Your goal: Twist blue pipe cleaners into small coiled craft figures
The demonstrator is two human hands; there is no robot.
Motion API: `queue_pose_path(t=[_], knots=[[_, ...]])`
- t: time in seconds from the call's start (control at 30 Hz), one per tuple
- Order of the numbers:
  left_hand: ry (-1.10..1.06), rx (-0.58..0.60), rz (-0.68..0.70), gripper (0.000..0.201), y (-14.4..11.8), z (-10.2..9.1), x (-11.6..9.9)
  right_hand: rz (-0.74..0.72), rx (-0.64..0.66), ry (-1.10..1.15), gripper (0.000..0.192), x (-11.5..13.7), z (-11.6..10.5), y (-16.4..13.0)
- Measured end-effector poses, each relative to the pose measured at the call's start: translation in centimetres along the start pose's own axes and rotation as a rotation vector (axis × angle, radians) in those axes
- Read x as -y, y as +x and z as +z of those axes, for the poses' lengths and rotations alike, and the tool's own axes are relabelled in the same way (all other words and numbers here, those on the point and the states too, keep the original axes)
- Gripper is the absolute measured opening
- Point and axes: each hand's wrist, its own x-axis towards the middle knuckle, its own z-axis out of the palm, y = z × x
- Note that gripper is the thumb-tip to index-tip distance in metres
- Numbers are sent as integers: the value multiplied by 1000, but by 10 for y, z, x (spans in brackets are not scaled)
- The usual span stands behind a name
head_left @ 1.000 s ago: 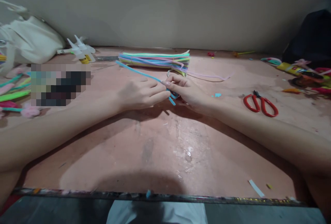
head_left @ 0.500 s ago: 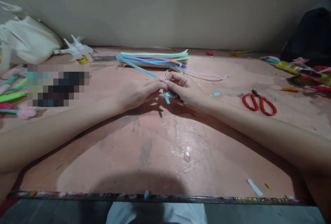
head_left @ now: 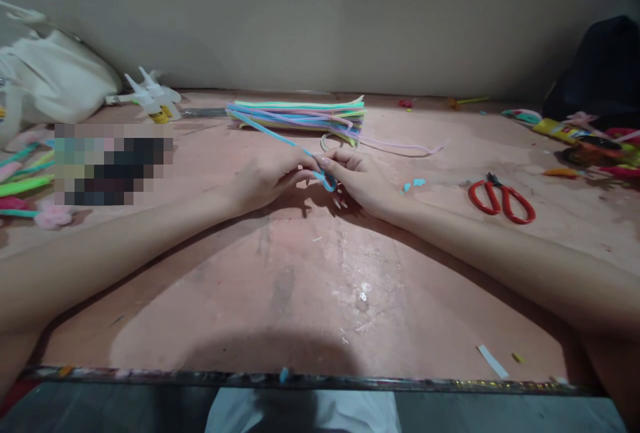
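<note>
A blue pipe cleaner (head_left: 280, 138) is pinched between the fingertips of the left hand (head_left: 265, 176) and the right hand (head_left: 363, 176) above the middle of the pink table (head_left: 310, 286), its short end curled into a small loop (head_left: 329, 183) where the two hands meet. Both sets of fingers are closed on it. The long tail is stretched back toward the stack of pipe cleaners (head_left: 300, 115) — it could be snagged there and loose stems dragged off. If the pinch is eased, the loop may spring open — the wire core resists tight bends.
</note>
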Motion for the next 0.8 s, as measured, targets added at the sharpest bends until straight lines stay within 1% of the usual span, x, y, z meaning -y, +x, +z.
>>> queue_pose_path(t=[0.07, 0.13, 0.27, 0.37, 0.43, 0.53, 0.6, 0.7, 0.8], knots=[[-36, -1, -18, 40, 0, 1, 0, -1, 4, 2, 35, -2, -1, 2], [-51, 23, -28, 42, -1, 2, 0, -4, 32, 8, 37, -5, -3, 4], [-40, 57, -25, 44, -4, 3, 0, -44, 68, 15, 41, -8, -6, 9], [-37, 97, 35, 42, -5, 3, -1, -80, 61, 22, 46, -10, -6, 10], [-15, 113, 105, 36, -4, 3, -2, -96, 61, 27, 52, -11, -6, 9], [48, 75, 174, 24, -3, 3, -4, -117, 58, 32, 56, -12, -5, 8], [73, 28, 162, 20, -4, 4, -6, -117, 43, 41, 56, -12, -3, 8], [97, -25, 122, 20, -5, 6, -9, -109, 29, 35, 59, -13, -3, 8], [166, -5, 171, 18, -5, 5, -15, -114, 71, -31, 63, -14, -5, 9]])
